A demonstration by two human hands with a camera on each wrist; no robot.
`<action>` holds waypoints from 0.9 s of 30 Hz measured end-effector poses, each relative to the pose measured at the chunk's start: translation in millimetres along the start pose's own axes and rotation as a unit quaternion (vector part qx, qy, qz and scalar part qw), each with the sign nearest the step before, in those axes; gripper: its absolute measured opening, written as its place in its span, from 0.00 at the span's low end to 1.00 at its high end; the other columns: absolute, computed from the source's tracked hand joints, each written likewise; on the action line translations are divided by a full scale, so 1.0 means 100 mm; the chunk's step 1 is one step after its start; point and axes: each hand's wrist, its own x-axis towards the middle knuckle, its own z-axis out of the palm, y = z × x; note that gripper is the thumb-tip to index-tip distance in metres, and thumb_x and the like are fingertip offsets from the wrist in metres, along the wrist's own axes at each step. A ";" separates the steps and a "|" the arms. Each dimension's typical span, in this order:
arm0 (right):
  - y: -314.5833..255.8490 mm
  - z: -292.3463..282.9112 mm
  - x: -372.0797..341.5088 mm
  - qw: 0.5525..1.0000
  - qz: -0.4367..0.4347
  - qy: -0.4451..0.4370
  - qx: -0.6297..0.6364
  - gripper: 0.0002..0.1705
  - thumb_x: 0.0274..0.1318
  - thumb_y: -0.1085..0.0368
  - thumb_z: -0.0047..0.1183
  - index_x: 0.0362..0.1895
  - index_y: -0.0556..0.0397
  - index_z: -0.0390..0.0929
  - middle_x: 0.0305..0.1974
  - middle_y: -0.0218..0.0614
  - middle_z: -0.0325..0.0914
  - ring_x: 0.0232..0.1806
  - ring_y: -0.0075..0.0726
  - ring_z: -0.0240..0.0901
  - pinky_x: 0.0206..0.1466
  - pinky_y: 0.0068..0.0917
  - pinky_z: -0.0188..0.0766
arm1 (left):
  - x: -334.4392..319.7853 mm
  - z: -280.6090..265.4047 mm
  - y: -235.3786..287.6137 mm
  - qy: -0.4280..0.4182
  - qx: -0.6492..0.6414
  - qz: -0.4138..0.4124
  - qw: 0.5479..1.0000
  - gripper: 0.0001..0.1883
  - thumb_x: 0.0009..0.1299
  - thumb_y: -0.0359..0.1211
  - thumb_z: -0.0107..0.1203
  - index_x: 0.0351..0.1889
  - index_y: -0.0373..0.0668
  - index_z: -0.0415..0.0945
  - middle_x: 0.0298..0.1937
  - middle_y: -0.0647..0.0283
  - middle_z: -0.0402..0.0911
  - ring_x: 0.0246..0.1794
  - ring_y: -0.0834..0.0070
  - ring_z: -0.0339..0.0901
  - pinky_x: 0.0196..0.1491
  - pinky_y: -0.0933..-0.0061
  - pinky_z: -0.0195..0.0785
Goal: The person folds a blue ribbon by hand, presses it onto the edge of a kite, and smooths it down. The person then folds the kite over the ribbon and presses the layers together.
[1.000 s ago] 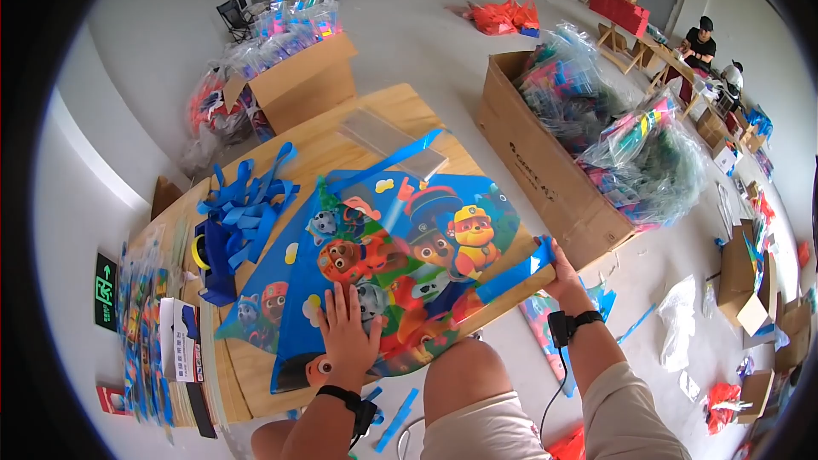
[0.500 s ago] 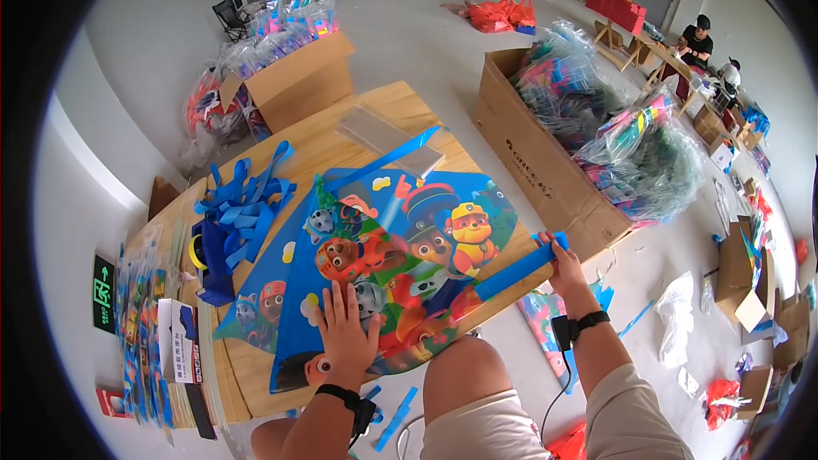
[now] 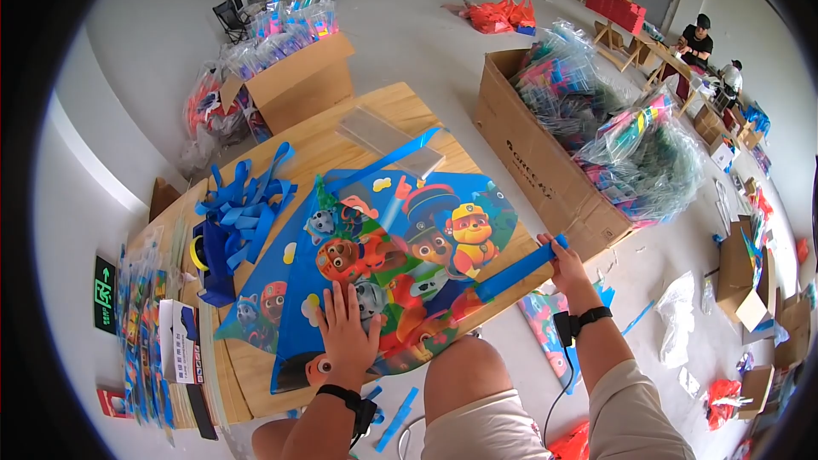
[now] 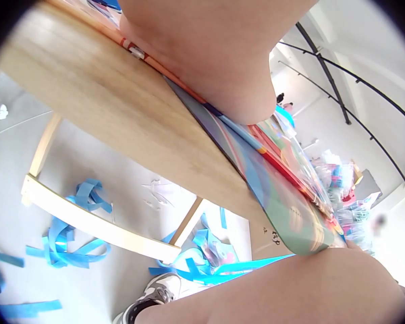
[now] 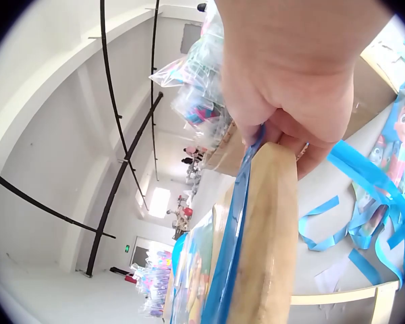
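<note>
A kite printed with cartoon dogs lies flat across the wooden table. My left hand rests on its lower part with the fingers spread straight. Out from the kite's right side runs a blue ribbon, drawn taut to the table's right edge. There my right hand pinches the ribbon's end, the thumb on top and the other fingers curled under the board. In the right wrist view, the ribbon lies along the board's edge beneath the hand. Another blue ribbon crosses the kite's upper corner.
At the table's left are a pile of blue ribbons and a blue tape dispenser. A clear plastic piece lies at the far side. A carton of bagged goods stands close on the right. Another person works far off.
My right hand has shifted slightly right and down with the ribbon's end, and the ribbon now lies straighter and flatter. The left hand has stayed on the kite.
</note>
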 end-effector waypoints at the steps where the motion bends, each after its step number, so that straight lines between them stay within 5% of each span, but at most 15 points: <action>1: -0.02 0.00 -0.01 1.000 -0.002 0.011 -0.004 0.22 0.76 0.63 0.44 0.67 0.62 0.65 0.64 0.45 0.75 0.67 0.48 0.71 0.72 0.41 0.67 | 0.00 0.01 -0.01 0.000 0.002 -0.001 1.000 0.39 0.76 0.54 0.45 0.79 0.44 0.55 0.83 0.49 0.49 0.83 0.49 0.44 0.80 0.42 0.32; 9: -0.08 -0.01 -0.01 0.999 -0.005 0.033 -0.020 0.24 0.75 0.60 0.45 0.67 0.61 0.66 0.62 0.47 0.76 0.64 0.48 0.74 0.69 0.43 0.70 | -0.01 0.00 0.00 0.008 -0.008 0.005 1.000 0.38 0.77 0.53 0.46 0.79 0.44 0.55 0.82 0.48 0.49 0.82 0.47 0.45 0.78 0.39 0.35; 11: -0.16 0.00 -0.02 0.980 0.149 0.116 0.055 0.32 0.74 0.45 0.45 0.67 0.60 0.68 0.59 0.46 0.79 0.60 0.46 0.76 0.65 0.36 0.70 | -0.01 0.00 -0.01 0.009 -0.013 0.002 1.000 0.38 0.76 0.53 0.47 0.79 0.44 0.55 0.82 0.48 0.49 0.83 0.48 0.45 0.79 0.40 0.33; 15: -0.05 -0.04 -0.35 0.950 0.203 0.226 -0.075 0.34 0.71 0.38 0.44 0.58 0.56 0.74 0.51 0.42 0.81 0.53 0.42 0.78 0.59 0.32 0.71 | -0.01 -0.02 0.00 0.005 -0.019 -0.003 1.000 0.38 0.76 0.54 0.47 0.79 0.44 0.55 0.83 0.49 0.49 0.83 0.48 0.44 0.79 0.40 0.33; 17: 0.17 -0.09 -0.54 0.904 -0.085 0.282 -0.309 0.18 0.70 0.60 0.50 0.57 0.57 0.76 0.54 0.41 0.80 0.53 0.45 0.77 0.61 0.37 0.70 | 0.00 -0.03 0.00 0.001 -0.019 -0.007 1.000 0.38 0.76 0.54 0.47 0.79 0.44 0.55 0.83 0.49 0.49 0.83 0.48 0.44 0.79 0.40 0.33; 19: 0.09 0.38 -0.99 0.827 -0.302 0.135 -0.455 0.16 0.62 0.73 0.52 0.54 0.56 0.78 0.53 0.43 0.81 0.55 0.47 0.78 0.58 0.35 0.71 | -0.01 -0.03 0.00 -0.001 -0.014 -0.004 1.000 0.39 0.76 0.54 0.46 0.79 0.44 0.55 0.83 0.50 0.48 0.83 0.49 0.43 0.79 0.40 0.33; 20: -0.06 0.73 -1.23 0.784 -0.320 0.029 -0.532 0.21 0.53 0.81 0.53 0.53 0.54 0.79 0.54 0.45 0.81 0.57 0.51 0.78 0.59 0.37 0.73 | -0.01 -0.02 0.00 -0.005 -0.014 -0.003 1.000 0.39 0.76 0.54 0.46 0.79 0.44 0.55 0.83 0.50 0.48 0.83 0.49 0.43 0.79 0.40 0.33; 22: -0.12 1.10 -1.27 0.691 -0.359 -0.268 -0.567 0.24 0.51 0.78 0.57 0.54 0.50 0.80 0.62 0.41 0.78 0.65 0.52 0.73 0.66 0.44 0.72 | -0.01 0.00 -0.01 -0.008 -0.007 -0.006 1.000 0.39 0.76 0.54 0.46 0.80 0.44 0.54 0.83 0.50 0.47 0.83 0.49 0.42 0.79 0.41 0.33; 24: -0.05 1.52 -1.28 0.600 -0.366 -0.388 -0.597 0.35 0.53 0.77 0.58 0.69 0.50 0.71 0.71 0.41 0.68 0.74 0.48 0.62 0.74 0.44 0.62 | -0.01 0.01 -0.01 -0.008 -0.006 -0.002 1.000 0.39 0.76 0.54 0.46 0.80 0.44 0.54 0.83 0.50 0.47 0.83 0.49 0.42 0.79 0.41 0.33; 26: 0.23 1.70 -1.18 0.533 -0.365 -0.425 -0.634 0.39 0.62 0.62 0.59 0.76 0.50 0.60 0.78 0.39 0.55 0.80 0.46 0.50 0.79 0.43 0.54 | -0.01 0.02 -0.01 -0.006 -0.005 0.004 1.000 0.39 0.76 0.54 0.46 0.80 0.44 0.54 0.83 0.50 0.47 0.83 0.49 0.42 0.79 0.42 0.33; 27: 0.36 1.71 -1.12 0.536 -0.365 -0.418 -0.636 0.39 0.62 0.62 0.59 0.76 0.50 0.60 0.78 0.39 0.55 0.80 0.46 0.50 0.79 0.43 0.54 | -0.01 0.03 -0.02 -0.007 0.002 0.003 1.000 0.39 0.76 0.54 0.46 0.80 0.44 0.54 0.83 0.50 0.47 0.84 0.49 0.42 0.79 0.41 0.34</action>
